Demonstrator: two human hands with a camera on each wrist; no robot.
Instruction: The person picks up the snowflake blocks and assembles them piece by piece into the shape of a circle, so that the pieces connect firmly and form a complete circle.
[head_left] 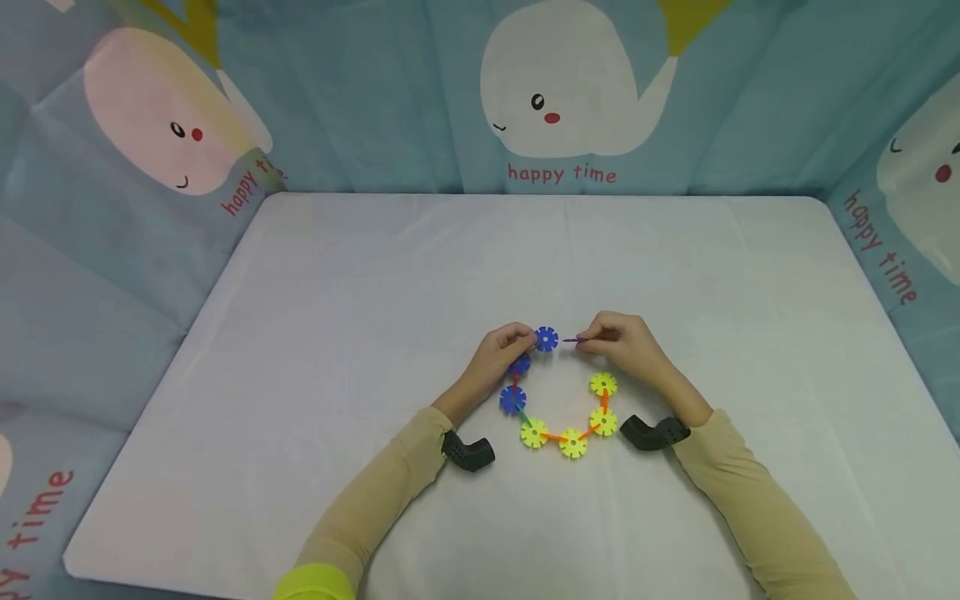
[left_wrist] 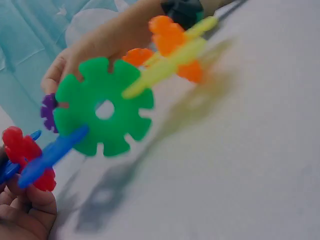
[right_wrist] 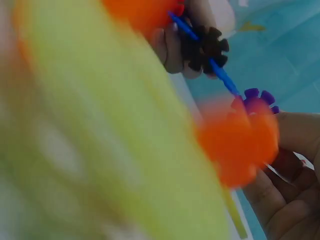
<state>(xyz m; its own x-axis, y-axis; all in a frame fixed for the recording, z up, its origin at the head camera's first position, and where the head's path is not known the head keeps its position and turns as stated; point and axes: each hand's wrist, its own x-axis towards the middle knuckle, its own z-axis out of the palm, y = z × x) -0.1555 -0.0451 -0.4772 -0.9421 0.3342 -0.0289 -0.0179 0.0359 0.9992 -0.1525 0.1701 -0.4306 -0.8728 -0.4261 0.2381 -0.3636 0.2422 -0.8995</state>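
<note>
Slotted plastic snowflake discs make a curved chain on the table, with blue discs [head_left: 513, 400] on the left and yellow discs [head_left: 573, 443] along the near and right sides. My left hand [head_left: 504, 352] pinches the chain's far left part, around a dark disc [right_wrist: 205, 50] linked between blue ones. From those fingers the end blue disc [head_left: 546, 339] sticks out to the right. My right hand [head_left: 626, 343] pinches a purple disc [head_left: 572, 340], edge-on, just right of that blue disc. A green disc [left_wrist: 90, 117] and an orange disc [right_wrist: 240, 145] are links in the chain.
A white table [head_left: 360, 283] lies under the chain. Blue curtains [head_left: 375, 100] printed with whales rise behind and at both sides. Black curved wrist pieces [head_left: 468, 452] sit at both cuffs, the right one [head_left: 654, 433] close to the yellow discs.
</note>
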